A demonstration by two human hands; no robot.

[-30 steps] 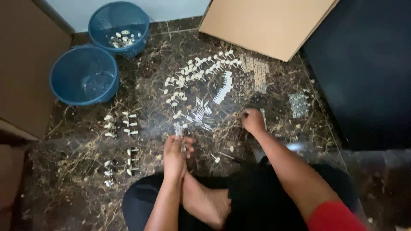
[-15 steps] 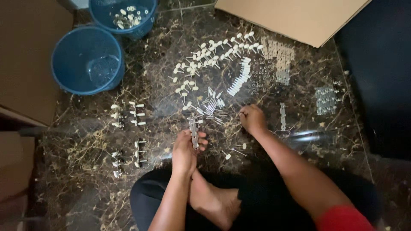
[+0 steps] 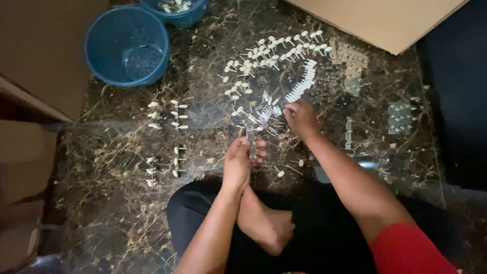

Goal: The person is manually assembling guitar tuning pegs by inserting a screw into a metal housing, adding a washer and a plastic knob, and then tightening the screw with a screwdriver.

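I sit cross-legged on a dark marble floor [image 3: 127, 213]. My left hand [image 3: 241, 160] grips a small metal bracket [image 3: 251, 138] that stands upright out of its fingers. My right hand [image 3: 300, 118] reaches forward with its fingertips down in a loose pile of small metal pins [image 3: 265, 113]. Beyond the pile lie several white-capped pegs [image 3: 264, 53] and a neat row of white pieces [image 3: 303, 82]. Whether the right fingers pinch a pin is hidden.
Finished small assemblies [image 3: 168, 115] lie in rows at the left. A blue basket [image 3: 127, 44] stands at the far left, a second one [image 3: 176, 9] holding parts behind it. Cardboard [image 3: 385, 23] lies far right, brown boxes [image 3: 30, 61] at left. Clear plastic strips [image 3: 401, 117] rest at right.
My right hand has moved forward and left into the pin pile. My left hand stays put with the bracket. The view has shifted, so everything sits a little higher in frame.
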